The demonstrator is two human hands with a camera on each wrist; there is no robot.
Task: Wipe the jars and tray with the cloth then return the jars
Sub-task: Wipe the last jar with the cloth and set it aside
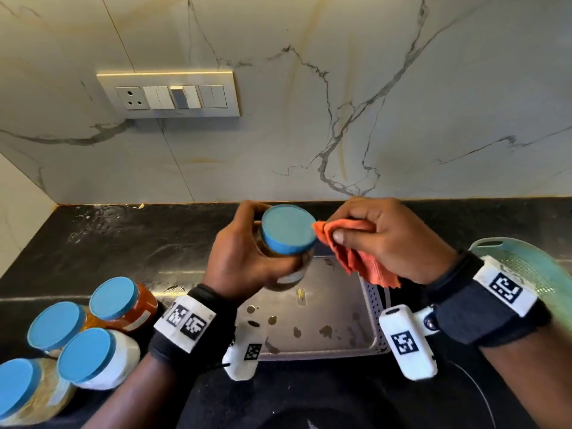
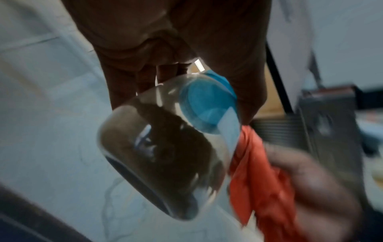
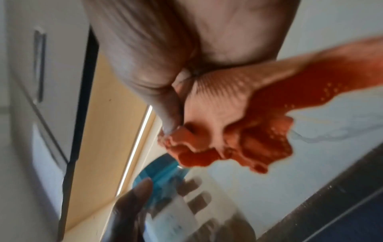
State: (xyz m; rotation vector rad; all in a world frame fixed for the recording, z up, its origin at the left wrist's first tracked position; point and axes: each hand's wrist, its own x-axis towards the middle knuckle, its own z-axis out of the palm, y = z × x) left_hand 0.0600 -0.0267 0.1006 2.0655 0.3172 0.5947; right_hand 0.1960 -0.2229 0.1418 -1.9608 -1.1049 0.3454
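Nearest in the head view, four blue-lidded jars stand grouped at the bench's (image 1: 130, 239) near left: one of pale grains (image 1: 28, 394), one of white powder (image 1: 99, 359), one of yellow-orange powder (image 1: 57, 328) and one of red-orange powder (image 1: 123, 301). Beyond the wrists, the steel tray (image 1: 334, 292) lies flat on the dark bench, its floor spotted with brown marks, with a teal colander (image 1: 526, 264) just to its right. Above the tray the left hand (image 1: 244, 258) has its fingers curled round the held jar (image 1: 286, 239), which holds a low layer of dark brown powder; the jar is tilted, its long axis leaning so the blue lid faces up and toward the camera and the base points down at the tray. Beside it the right hand (image 1: 383, 239) pinches the bunched orange cloth (image 1: 349, 246), whose folded corner touches the lid's right edge. A switch panel (image 1: 170, 94) sits on the marble wall behind. From the left wrist, blurred, the held jar (image 2: 165, 147) points base-first at the lens, dark powder banked along one side, the cloth (image 2: 261, 180) against its right flank. From the right wrist, also blurred, the cloth (image 3: 238, 140) is gripped in the right hand (image 3: 186, 65) just above the jar's lid (image 3: 161, 173).
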